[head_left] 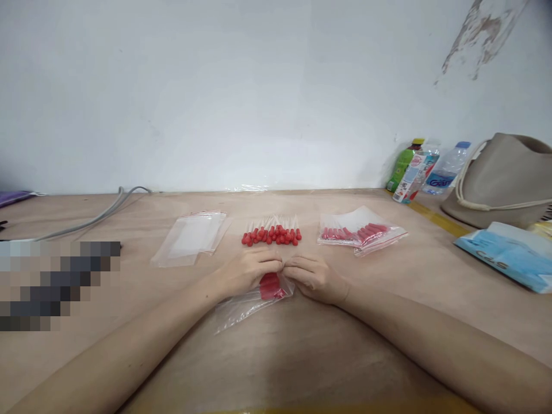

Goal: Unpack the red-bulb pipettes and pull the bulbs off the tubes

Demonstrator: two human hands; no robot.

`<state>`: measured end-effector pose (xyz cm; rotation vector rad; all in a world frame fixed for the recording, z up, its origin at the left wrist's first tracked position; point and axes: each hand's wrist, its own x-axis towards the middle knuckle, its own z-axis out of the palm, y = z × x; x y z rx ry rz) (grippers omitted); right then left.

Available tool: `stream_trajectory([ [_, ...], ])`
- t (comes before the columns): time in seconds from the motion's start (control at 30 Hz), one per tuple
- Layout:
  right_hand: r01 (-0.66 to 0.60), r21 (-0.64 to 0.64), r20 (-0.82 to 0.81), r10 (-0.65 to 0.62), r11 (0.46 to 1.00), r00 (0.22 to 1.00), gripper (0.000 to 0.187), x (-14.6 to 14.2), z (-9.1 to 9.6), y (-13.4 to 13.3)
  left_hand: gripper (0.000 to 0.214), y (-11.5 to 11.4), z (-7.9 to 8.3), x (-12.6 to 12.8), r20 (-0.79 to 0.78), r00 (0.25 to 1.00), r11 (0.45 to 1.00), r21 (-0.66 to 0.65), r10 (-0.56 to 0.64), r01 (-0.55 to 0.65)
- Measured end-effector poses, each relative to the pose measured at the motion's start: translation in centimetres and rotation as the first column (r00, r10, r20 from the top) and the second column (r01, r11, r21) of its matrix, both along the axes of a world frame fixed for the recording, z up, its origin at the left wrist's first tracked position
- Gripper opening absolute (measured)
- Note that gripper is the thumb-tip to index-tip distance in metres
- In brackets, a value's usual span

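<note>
1. two hands, left hand (248,270) and right hand (317,279), pinch the bag (246,305) at its top, fingertips touching.
2. bag lies on the table (302,356) under them, trailing toward the left forearm.
3. loose droppers (271,234) sit just beyond.

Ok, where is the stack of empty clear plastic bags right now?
In the head view, the stack of empty clear plastic bags lies on the wooden table, left of the loose red-bulbed clear droppers and beyond the left hand.

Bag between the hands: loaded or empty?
Loaded: red dropper bulbs show through the clear bag, which the left hand and right hand pinch at its top edge.
</note>
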<state>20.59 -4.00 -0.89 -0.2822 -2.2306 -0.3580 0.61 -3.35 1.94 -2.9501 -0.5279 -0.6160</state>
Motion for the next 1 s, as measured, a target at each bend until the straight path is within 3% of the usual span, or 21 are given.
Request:
stream_trajectory([
  [0.17,0.064,0.085,0.22,-0.082,0.994,0.972,0.024,0.2,0.5,0.1,0.028,0.0,0.3,0.1,-0.105,0.994,1.0,-0.004,-0.021,0.02],
  [0.33,0.128,0.111,0.265,-0.153,0.986,0.952,0.024,1.2,0.7,1.0,0.028,0.3,1.8,-1.1,-0.013,0.998,0.997,0.058,-0.058,0.059],
  [0.53,0.113,-0.004,0.281,-0.107,0.994,0.954,0.017,1.8,0.8,1.3,0.028,0.7,3.0,-2.2,-0.062,0.997,0.937,0.348,0.049,-0.024],
  [0.7,0.028,-0.184,0.348,0.038,0.983,0.937,0.017,1.7,1.2,0.6,0.025,0.5,2.8,-1.9,-0.143,0.988,0.907,0.422,0.059,0.007],
  [0.77,0.037,-0.343,0.295,0.071,0.939,0.953,0.02,1.3,1.3,0.3,0.023,0.4,2.7,-1.6,-0.167,0.985,0.901,0.432,0.047,0.031],
  [0.87,0.042,-0.588,0.138,0.049,0.808,0.989,0.022,0.3,1.3,0.1,0.021,0.2,2.5,-1.0,-0.183,0.983,0.906,0.42,0.034,0.047],
  [0.93,0.002,-0.687,0.05,0.045,0.727,0.998,0.019,-0.4,1.0,0.2,0.02,-0.2,2.1,-0.7,-0.138,0.99,0.938,0.348,0.035,0.015],
  [1.0,-0.008,-0.738,0.019,0.033,0.675,0.999,0.017,-0.7,0.6,0.5,0.019,-0.9,1.6,-0.9,-0.041,0.997,0.979,0.196,0.067,-0.058],
])
